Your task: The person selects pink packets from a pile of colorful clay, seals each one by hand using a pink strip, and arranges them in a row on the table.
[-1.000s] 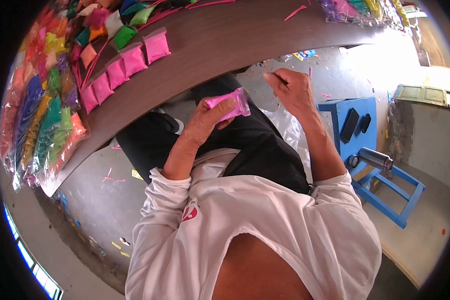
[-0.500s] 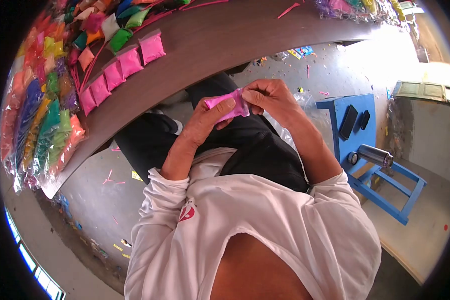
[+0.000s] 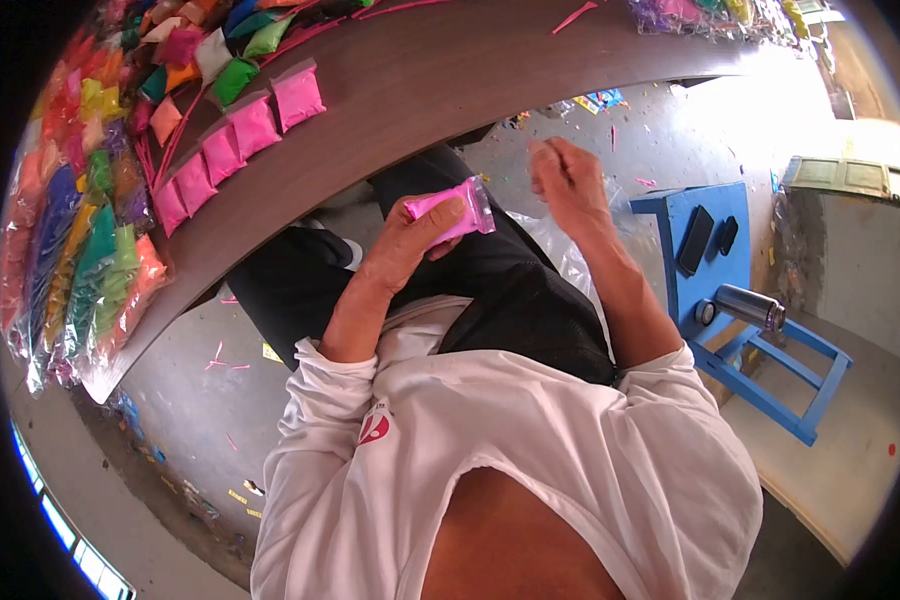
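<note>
My left hand (image 3: pixel 406 246) is closed round a small clear plastic packet of pink clay (image 3: pixel 457 215) above my lap, thumb on top. The packet's flat clear end points to the right, past my fingers. Apart from the packet, up and to its right, my right hand (image 3: pixel 570 182) has its fingers curled in; the fingertips are smeared by motion, and anything in them is hidden. On the table, several pink packets (image 3: pixel 240 135) lie in a slanting row along the near side.
Coloured packets in clear bags (image 3: pixel 80 250) crowd the left of the brown table (image 3: pixel 400 75). Pink strips (image 3: pixel 574 17) lie on it. At right, a blue stool (image 3: pixel 675 205) bears a phone (image 3: pixel 696 240), a small black object (image 3: pixel 728 236) and a metal flask (image 3: pixel 750 308). Scraps litter the floor.
My right hand has let go of the packet's end and moved up and to the right. The left hand still holds the packet in nearly the same place, its clear end now uncovered.
</note>
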The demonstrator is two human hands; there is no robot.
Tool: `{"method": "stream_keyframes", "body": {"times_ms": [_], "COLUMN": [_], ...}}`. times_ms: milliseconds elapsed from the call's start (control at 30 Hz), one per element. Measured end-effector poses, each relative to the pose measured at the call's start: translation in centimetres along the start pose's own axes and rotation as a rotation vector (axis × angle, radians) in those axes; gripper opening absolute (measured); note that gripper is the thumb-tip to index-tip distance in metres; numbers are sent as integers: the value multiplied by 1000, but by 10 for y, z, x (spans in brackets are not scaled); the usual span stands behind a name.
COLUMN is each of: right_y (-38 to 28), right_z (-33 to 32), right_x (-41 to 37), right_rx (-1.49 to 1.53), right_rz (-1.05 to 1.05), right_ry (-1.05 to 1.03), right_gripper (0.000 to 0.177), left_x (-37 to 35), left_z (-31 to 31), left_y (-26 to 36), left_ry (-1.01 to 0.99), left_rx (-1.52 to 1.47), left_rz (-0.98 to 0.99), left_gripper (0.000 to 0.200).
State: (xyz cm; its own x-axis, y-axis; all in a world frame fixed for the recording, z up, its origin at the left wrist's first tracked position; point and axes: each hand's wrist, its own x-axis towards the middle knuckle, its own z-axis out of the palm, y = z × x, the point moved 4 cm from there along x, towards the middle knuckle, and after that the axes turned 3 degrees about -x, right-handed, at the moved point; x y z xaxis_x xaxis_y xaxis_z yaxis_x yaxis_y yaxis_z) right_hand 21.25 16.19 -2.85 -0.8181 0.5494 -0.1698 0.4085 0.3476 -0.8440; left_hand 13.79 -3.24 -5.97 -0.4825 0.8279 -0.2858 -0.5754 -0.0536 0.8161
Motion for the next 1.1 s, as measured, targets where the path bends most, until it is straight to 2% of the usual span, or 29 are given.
{"method": "stream_keyframes", "body": {"times_ms": [33,100,167,233,333,433,533,667,767,867,900,1000,1100], "right_y": [2,-6,-3,1,-7,-14,-18,-22,-6,8,11,3,-18], "right_z": [-9,-13,-13,-11,0,11,21,19,16,1,-4,-2,15], "right_x": [1,2,0,-2,-12,-19,-29,-27,-21,-12,-10,-15,-24], "right_rx": [-142,-450,-424,-69,193,315,272,48,96,168,176,12,414], "right_rz": [1,-295,-320,-75,143,55,-27,-207,-171,-76,-25,-114,-176], "right_ry": [51,386,410,125,-177,-305,-433,-367,-176,-58,-106,-131,-216], "right_gripper": [24,25,27,29,30,26,25,18,21,26,29,23,20], "left_x": [0,1,2,3,1,2,2,3,1,1,1,3,3], "left_z": [0,0,1,-1,-1,-1,-1,0,-2,-7,-7,-5,-3], "left_y": [-1,-1,0,0,0,2,1,1,0,-1,-1,-1,0], "left_ry": [3,-3,-18,-24,-1,0,8,33,120,90,100,108,92], "left_rx": [-1,3,13,17,33,59,44,44,29,36,47,69,70], "left_rz": [1,2,0,3,2,6,6,3,-27,-15,-16,-13,-6], "left_gripper": [35,35,35,34,34,35,34,34,35,36,37,38,38]}}
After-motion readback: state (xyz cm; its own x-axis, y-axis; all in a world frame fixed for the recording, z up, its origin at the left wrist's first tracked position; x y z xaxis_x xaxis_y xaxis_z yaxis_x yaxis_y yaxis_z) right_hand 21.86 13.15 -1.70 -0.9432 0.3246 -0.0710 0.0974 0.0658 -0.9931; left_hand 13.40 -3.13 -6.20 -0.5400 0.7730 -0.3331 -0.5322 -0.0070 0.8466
